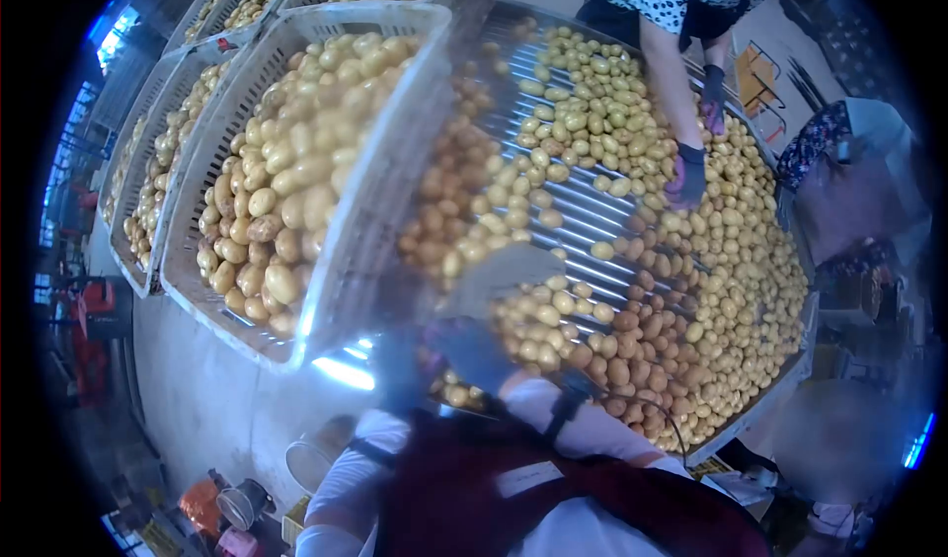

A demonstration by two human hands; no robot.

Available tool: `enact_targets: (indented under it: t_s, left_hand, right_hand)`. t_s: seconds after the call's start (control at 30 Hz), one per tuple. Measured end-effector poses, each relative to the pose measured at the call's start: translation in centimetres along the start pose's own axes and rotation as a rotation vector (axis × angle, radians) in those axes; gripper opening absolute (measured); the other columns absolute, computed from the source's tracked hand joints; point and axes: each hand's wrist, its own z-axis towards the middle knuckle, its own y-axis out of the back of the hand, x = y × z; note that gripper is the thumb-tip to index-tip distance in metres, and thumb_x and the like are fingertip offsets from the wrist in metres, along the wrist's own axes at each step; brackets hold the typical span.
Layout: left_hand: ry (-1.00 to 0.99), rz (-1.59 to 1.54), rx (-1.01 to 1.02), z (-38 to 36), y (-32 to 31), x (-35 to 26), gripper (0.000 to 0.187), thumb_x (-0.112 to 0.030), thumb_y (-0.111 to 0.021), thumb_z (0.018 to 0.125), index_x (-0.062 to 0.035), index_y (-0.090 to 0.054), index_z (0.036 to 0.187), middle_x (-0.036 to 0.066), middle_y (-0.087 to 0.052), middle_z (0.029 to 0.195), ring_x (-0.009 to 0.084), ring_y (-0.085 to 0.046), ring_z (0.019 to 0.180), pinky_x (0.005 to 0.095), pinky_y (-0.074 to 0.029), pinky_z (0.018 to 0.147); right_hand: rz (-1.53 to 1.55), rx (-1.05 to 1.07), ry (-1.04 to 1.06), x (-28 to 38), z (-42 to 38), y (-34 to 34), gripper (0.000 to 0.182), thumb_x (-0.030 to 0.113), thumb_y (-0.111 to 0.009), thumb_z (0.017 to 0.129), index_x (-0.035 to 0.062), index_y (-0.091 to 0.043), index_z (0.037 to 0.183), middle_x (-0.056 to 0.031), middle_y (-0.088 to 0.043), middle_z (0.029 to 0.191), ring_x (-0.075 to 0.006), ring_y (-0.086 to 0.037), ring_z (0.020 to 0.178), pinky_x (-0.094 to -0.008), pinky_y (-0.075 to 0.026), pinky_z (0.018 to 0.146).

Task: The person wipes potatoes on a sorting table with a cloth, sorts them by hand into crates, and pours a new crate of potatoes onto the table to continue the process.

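Left hand [402, 364]: near crate [233, 326], grip unclear
Right hand [470, 348]: by potatoes [538, 335], grip unclear
Potatoes: spread across rollers [591, 223]

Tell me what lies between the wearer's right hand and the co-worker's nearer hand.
The head view shows potatoes between the wearer's right hand and the co-worker's nearer hand, with metal rollers showing in the gaps.

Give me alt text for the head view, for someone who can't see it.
The wearer's gloved left hand and right hand, both blurred, are close together at the near side of a slatted metal table spread with potatoes. Across it, a co-worker's gloved hands are among them. A potato-filled plastic crate is at picture left.
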Motion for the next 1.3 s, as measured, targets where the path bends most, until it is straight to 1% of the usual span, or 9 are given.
enact_targets:
  t_s: [0.37, 0.4, 0.57, 0.67, 0.8, 0.9, 1.03, 1.1, 1.3]
  left_hand:
    - [-0.705, -0.48, 0.298, 6.0, -23.8, -21.3, 0.062, -0.035, -0.067, 0.09, -0.006, -0.049, 0.142, 0.018, -0.057, 0.135, 0.0385, -0.057, 0.118, 0.0447, -0.045, 0.103]
    - [-0.624, -0.368, 0.717, 7.8, -18.0, -24.8, 0.067, -0.033, -0.066, 0.09, -0.0055, -0.044, 0.147, 0.021, -0.056, 0.138, 0.04, -0.059, 0.118, 0.0443, -0.046, 0.103]
    - [-1.003, -0.887, 0.293, 7.5, -24.0, -20.7, 0.046, -0.028, -0.06, 0.098, -0.0015, -0.055, 0.134, 0.011, -0.067, 0.118, 0.0269, -0.065, 0.102, 0.04, -0.053, 0.092]
    - [-0.059, -1.673, 0.67, 7.8, 0.1, -16.6, 0.05, -0.026, -0.049, 0.106, 0.0015, -0.045, 0.147, 0.014, -0.056, 0.14, 0.0245, -0.052, 0.133, 0.0386, -0.043, 0.111]
    - [0.116, -1.069, -0.233, 7.0, 2.3, -4.6, 0.047, -0.022, -0.056, 0.101, -0.0023, -0.051, 0.143, 0.016, -0.057, 0.141, 0.0315, -0.055, 0.13, 0.043, -0.041, 0.111]
    - [-0.157, -0.004, -0.348, 8.3, 1.7, -1.8, 0.048, -0.023, -0.054, 0.102, -0.0044, -0.049, 0.146, 0.016, -0.054, 0.145, 0.0339, -0.051, 0.134, 0.0448, -0.038, 0.113]
    - [-0.154, -0.101, -0.375, 10.1, -6.8, 3.0, 0.055, -0.026, -0.053, 0.101, -0.009, -0.041, 0.152, 0.016, -0.051, 0.149, 0.0329, -0.046, 0.138, 0.0451, -0.038, 0.112]
    - [0.104, -0.837, -0.144, 9.9, -9.3, 1.1, 0.053, -0.024, -0.054, 0.099, -0.0082, -0.044, 0.148, 0.017, -0.056, 0.141, 0.0355, -0.054, 0.128, 0.0447, -0.043, 0.105]
    - [-0.147, -0.368, 0.543, 10.5, -4.3, -15.9, 0.03, -0.019, -0.047, 0.102, -0.0064, -0.059, 0.125, 0.016, -0.064, 0.114, 0.0323, -0.063, 0.099, 0.044, -0.049, 0.087]
  right_hand:
    - [-0.166, -0.243, -0.629, -13.0, -22.4, 12.7, 0.023, 0.019, -0.067, 0.08, 0.0089, -0.071, 0.101, -0.0136, -0.067, 0.098, -0.0347, -0.063, 0.096, -0.0441, -0.048, 0.086]
    - [-0.169, -0.363, -0.612, -15.4, -24.8, 12.7, 0.025, 0.021, -0.072, 0.075, 0.0096, -0.069, 0.098, -0.0136, -0.065, 0.092, -0.0371, -0.061, 0.09, -0.0463, -0.046, 0.078]
    - [-0.299, -0.523, -0.807, -21.7, -33.5, 12.5, 0.028, 0.013, -0.066, 0.083, 0.0045, -0.07, 0.11, -0.0143, -0.069, 0.112, -0.0284, -0.067, 0.098, -0.0371, -0.052, 0.083]
    - [0.313, -0.931, -0.875, -16.0, -25.2, 17.6, 0.033, 0.006, -0.06, 0.09, 0.0018, -0.066, 0.122, -0.0092, -0.067, 0.123, -0.0189, -0.064, 0.111, -0.0319, -0.051, 0.096]
    - [0.106, -0.859, -0.376, -12.6, -9.8, 18.1, 0.033, 0.001, -0.057, 0.091, -0.0004, -0.064, 0.123, -0.0134, -0.064, 0.125, -0.0234, -0.062, 0.114, -0.0347, -0.05, 0.098]
    - [0.328, -0.575, -0.098, -8.6, 3.0, 15.4, 0.031, 0.014, -0.06, 0.095, 0.0061, -0.066, 0.125, -0.0166, -0.062, 0.128, -0.034, -0.058, 0.12, -0.0439, -0.046, 0.101]
    - [0.041, -0.411, -0.093, -10.9, 10.4, 1.2, 0.038, 0.019, -0.063, 0.086, 0.0124, -0.064, 0.123, -0.0143, -0.061, 0.117, -0.0357, -0.059, 0.104, -0.0475, -0.048, 0.088]
    - [0.099, -0.517, -0.081, -10.2, 9.0, 2.9, 0.035, 0.021, -0.064, 0.085, 0.0136, -0.065, 0.119, -0.013, -0.06, 0.113, -0.0359, -0.059, 0.101, -0.0481, -0.049, 0.087]
    - [-0.078, -0.154, -0.492, -15.1, -8.4, 9.9, 0.034, 0.014, -0.061, 0.078, 0.0108, -0.069, 0.111, -0.0118, -0.062, 0.11, -0.0355, -0.058, 0.103, -0.0475, -0.047, 0.09]
